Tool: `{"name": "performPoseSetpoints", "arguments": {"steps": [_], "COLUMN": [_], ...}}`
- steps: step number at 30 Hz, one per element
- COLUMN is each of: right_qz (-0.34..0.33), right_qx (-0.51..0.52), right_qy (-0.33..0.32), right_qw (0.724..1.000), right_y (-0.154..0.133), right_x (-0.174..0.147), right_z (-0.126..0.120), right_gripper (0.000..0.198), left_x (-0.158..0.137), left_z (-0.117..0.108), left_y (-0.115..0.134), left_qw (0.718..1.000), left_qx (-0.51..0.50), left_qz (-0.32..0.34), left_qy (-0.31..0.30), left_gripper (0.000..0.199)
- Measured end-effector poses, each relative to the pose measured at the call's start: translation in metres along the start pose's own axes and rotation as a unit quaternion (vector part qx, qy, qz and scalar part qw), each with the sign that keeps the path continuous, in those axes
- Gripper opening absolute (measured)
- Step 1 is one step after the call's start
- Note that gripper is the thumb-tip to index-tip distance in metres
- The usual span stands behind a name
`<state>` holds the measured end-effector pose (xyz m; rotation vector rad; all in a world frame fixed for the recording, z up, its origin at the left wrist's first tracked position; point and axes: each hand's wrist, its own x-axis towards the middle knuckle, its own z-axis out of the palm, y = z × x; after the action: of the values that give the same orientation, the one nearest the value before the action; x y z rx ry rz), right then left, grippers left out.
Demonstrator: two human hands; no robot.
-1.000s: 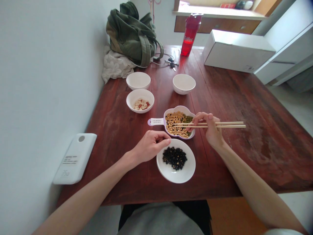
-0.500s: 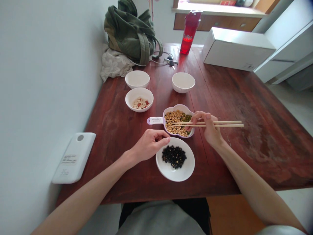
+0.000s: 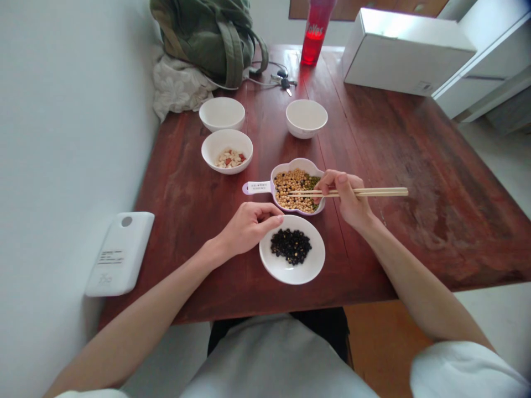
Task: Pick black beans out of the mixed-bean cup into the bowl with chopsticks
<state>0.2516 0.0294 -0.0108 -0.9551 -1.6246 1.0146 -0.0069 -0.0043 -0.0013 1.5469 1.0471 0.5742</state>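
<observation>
My right hand [image 3: 350, 202] holds a pair of wooden chopsticks [image 3: 384, 192] with their tips down among the yellow soybeans [image 3: 286, 179]. These fill most of a flower-shaped, lilac-rimmed scoop dish [image 3: 257, 188] with a short handle. A few dark beans are scattered through them, and green mung beans [image 3: 314, 182] lie at the dish's right side, partly behind my fingers. Just in front of the dish is a white bowl [image 3: 292, 275] with a heap of black beans [image 3: 291, 246]. Thumb and fingers of my left hand [image 3: 253, 228] pinch this bowl's upper left rim.
Beyond the dish stand a white bowl [image 3: 207, 160] of pale and reddish nut pieces and two white bowls, one left [image 3: 222, 113], one right [image 3: 306, 132]. A green bag [image 3: 199, 41], keys [image 3: 285, 83], red bottle [image 3: 314, 44] and white box [image 3: 406, 61] sit farther back. A white power bank [image 3: 120, 254] lies left.
The view has tilted down, so everything sits higher in the picture. The chopsticks have drawn closer together, their tips still in the soybeans. My left hand stays at the bowl's rim.
</observation>
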Motion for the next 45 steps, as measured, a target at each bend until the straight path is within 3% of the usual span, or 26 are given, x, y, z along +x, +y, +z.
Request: {"name": "performPoseSetpoints", "arguments": {"steps": [15,22,34,45], "right_qz": [-0.019,0.005,-0.029,-0.008], "right_qx": [-0.018,0.001,0.026,0.042], "right_qy": [0.018,0.041,0.050,0.067], "right_qw": [0.999,0.999,0.998,0.997], "right_y": [-0.0030,-0.0008,0.0044,0.0024], "right_x": [0.0000,0.0003,0.0030,0.0038], "right_z": [0.0001,0.0011,0.0011,0.0020], "right_gripper": [0.056,0.058,0.058,0.061], "left_x": [0.0019,0.0014,0.0020,0.0022], "left_z": [0.0006,0.0007,0.0011,0.0010], "left_y": [-0.0015,-0.0011,-0.0013,-0.0021], "left_qw": [1.000,1.000,1.000,1.000], "left_qx": [-0.002,0.004,0.000,0.001], "left_qz": [-0.005,0.000,0.005,0.012], "left_qy": [0.006,0.007,0.007,0.009], "left_gripper": [0.032,0.032,0.032,0.030]}}
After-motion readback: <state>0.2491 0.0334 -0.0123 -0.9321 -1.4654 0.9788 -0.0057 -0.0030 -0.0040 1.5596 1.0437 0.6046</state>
